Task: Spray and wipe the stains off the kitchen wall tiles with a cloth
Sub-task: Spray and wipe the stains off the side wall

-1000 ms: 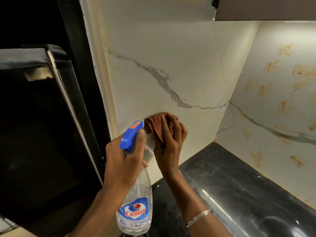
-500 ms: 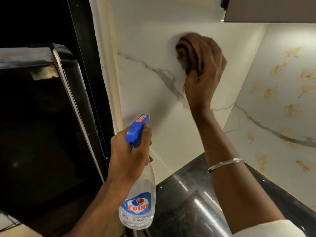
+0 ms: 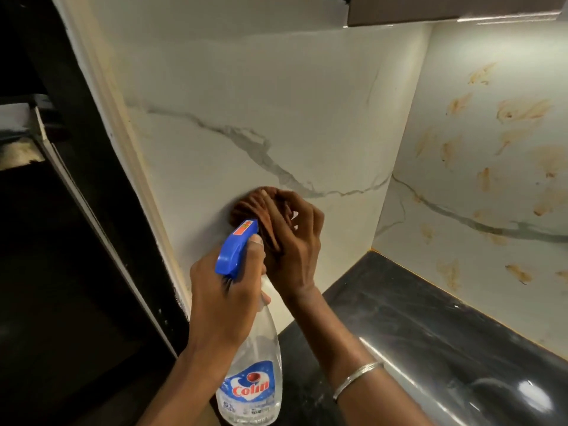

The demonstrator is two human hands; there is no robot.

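My right hand [image 3: 292, 244] presses a bunched brown cloth [image 3: 252, 207] against the lower part of the white marble-look wall tile [image 3: 246, 87] straight ahead. That tile shows only grey veins. My left hand [image 3: 221, 299] grips the neck of a clear spray bottle [image 3: 250, 379] with a blue trigger head [image 3: 235, 252] and a Colin label, held upright just below and left of the cloth. Several orange-brown stains [image 3: 519, 110] cover the tiles of the right-hand wall [image 3: 461, 272].
A glossy black countertop [image 3: 430, 333] runs below both walls into the corner. A dark appliance with a pale edge [image 3: 61, 210] stands close on the left. A cabinet underside [image 3: 445, 7] hangs at the top right. A metal bangle [image 3: 358, 378] circles my right wrist.
My right hand swept the cloth from high on the front tile back down to its lower part beside the spray head. The left hand and bottle stayed nearly in place.
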